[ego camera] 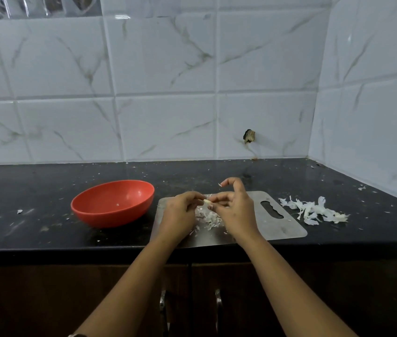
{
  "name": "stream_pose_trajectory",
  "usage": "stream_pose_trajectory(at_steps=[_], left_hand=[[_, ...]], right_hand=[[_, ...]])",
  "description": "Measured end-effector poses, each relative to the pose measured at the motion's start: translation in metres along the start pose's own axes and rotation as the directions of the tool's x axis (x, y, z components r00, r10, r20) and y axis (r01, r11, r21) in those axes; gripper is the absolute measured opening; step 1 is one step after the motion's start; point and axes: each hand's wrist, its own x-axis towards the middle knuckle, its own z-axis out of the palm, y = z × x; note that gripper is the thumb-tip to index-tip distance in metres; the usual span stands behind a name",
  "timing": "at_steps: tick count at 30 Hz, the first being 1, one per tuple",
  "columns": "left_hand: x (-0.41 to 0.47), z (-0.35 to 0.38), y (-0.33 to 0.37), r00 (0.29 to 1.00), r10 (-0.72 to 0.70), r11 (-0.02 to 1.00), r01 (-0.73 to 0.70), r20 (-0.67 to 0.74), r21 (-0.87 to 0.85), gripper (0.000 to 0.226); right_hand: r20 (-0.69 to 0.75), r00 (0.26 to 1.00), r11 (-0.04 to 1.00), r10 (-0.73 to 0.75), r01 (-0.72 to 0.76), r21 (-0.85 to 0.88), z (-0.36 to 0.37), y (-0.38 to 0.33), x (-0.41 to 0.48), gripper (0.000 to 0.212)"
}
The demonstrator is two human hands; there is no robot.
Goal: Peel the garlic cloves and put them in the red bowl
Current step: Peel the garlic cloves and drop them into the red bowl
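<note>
Head view, looking down on a black counter (pixel 46 229). A steel cutting board (pixel 265 224) lies by the counter's front edge, handle slot at its right end.

Both hands are held over the board's left half, fingertips meeting.
- Left hand (pixel 180 210): fingers curled in, thumb and forefinger pinching a small pale garlic clove (pixel 207 202).
- Right hand (pixel 233 210): thumb and a finger nip the clove's other end. The forefinger is lifted and hooked, with a fleck of skin by its tip.

How much skin is left on the clove, cannot tell.

Loose peelings (pixel 210 218) are heaped on the board beneath the hands. The red bowl (pixel 100 215) sits on the counter just left of the board, with one pale speck inside, too small to identify. A larger pile of papery skins (pixel 314 211) lies on the counter right of the board.
</note>
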Motion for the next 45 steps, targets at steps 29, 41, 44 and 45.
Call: stream_pose_trajectory(at_steps=[29, 41, 44, 45], left_hand=[[0.006, 0.004, -0.012, 0.970, 0.226, 0.974, -0.223, -0.088, 0.050, 0.018], [0.005, 0.003, -0.010, 0.966, 0.245, 0.967, -0.237, -0.081, 0.095, 0.017], [0.004, 0.002, -0.007, 0.973, 0.217, 0.975, -0.211, -0.084, 0.066, 0.015], [0.003, 0.002, -0.007, 0.976, 0.194, 0.981, -0.191, -0.100, 0.038, 0.014]], right_hand=[[0.066, 0.997, 0.993, 0.028, -0.035, 0.112, -0.001, -0.003, 0.000, 0.040], [0.059, 0.996, 0.985, 0.061, -0.070, 0.155, -0.002, -0.005, 0.000, 0.043], [0.053, 0.996, 0.983, 0.070, -0.078, 0.164, -0.002, -0.004, 0.000, 0.044], [0.052, 0.996, 0.982, 0.075, -0.083, 0.169, -0.002, -0.004, 0.001, 0.044]])
